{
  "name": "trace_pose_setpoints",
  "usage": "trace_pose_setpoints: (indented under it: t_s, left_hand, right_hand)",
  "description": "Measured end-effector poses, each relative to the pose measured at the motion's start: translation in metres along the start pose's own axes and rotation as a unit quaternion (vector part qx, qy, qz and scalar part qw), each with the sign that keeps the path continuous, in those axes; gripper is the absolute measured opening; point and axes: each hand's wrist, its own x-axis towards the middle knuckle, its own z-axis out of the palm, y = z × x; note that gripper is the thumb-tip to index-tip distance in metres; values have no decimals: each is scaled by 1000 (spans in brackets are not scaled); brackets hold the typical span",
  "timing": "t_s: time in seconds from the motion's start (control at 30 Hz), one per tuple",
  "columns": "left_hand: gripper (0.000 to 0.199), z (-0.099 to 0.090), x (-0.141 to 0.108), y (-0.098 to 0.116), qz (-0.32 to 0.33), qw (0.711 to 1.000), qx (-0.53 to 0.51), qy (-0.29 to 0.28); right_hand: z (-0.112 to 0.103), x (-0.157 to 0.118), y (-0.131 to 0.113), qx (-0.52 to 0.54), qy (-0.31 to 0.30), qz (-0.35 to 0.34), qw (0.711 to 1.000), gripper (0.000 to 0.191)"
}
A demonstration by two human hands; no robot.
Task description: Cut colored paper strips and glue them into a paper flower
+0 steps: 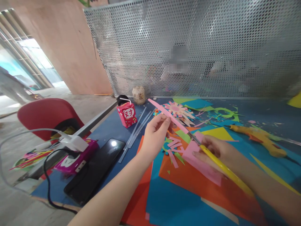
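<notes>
My left hand (158, 130) pinches a long pink paper strip (177, 123) between thumb and fingers, above the table. My right hand (213, 150) grips scissors with yellow handles (222, 166); their metal blades meet the lower right end of the strip. Under the hands lie a larger pink paper sheet (199, 164) and several short cut pink strips (173, 158). Behind my left hand rests a fringed paper flower (176, 109) with a pink centre. Orange paper (185, 179) and blue paper (174, 204) spread beneath.
A yellow glue gun (263, 139) lies on the right among paper scraps. Clear glue sticks (138, 130), a red drink carton (127, 114), a black phone (96, 171) and a purple power strip (76, 158) with cables are on the left. A perforated metal panel (199, 40) stands behind.
</notes>
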Motion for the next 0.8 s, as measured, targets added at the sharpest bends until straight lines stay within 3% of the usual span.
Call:
trace_pose_setpoints:
  t_s: [0.57, 0.8]
  left_hand:
    - [18, 0, -2, -1, 32, 998, 33, -40]
    - [18, 0, -1, -3, 27, 998, 36, -44]
  right_hand:
    - [-4, -3, -6, 43, -52, -2, 998, 35]
    - [-4, -5, -9, 39, -42, 10, 998, 36]
